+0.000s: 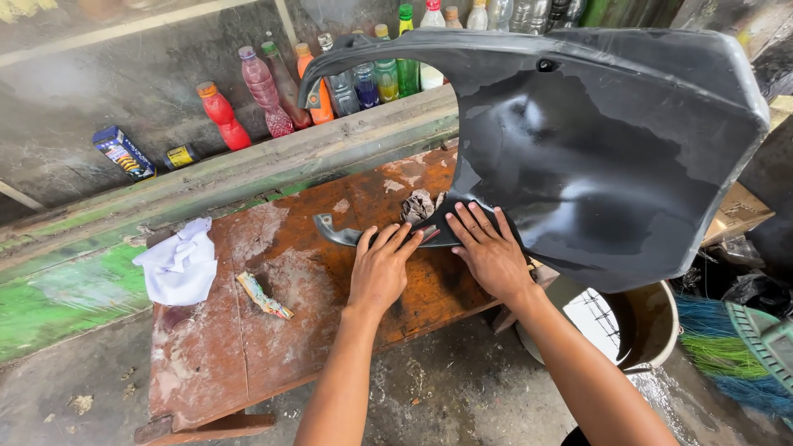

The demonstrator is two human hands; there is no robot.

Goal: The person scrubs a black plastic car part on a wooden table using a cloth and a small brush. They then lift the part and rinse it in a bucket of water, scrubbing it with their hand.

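A large dark grey plastic body panel [595, 149] stands tilted on a worn reddish wooden bench [273, 330], its curved arm arching over to the left. My left hand [382, 268] lies flat, fingers spread, on the panel's thin lower tip [330, 231] where it meets the bench. Beside it my right hand [489, 248] presses palm-down on the panel's lower edge. Neither hand grips anything. A crumpled grey rag [420, 205] lies on the bench just behind my fingers.
A white cloth [180, 266] and a small colourful wrapper [264, 296] lie on the bench's left part. Several coloured bottles [264, 83] line a ledge behind. A bucket [652, 326] and a green-blue broom [727, 347] stand at right on the wet floor.
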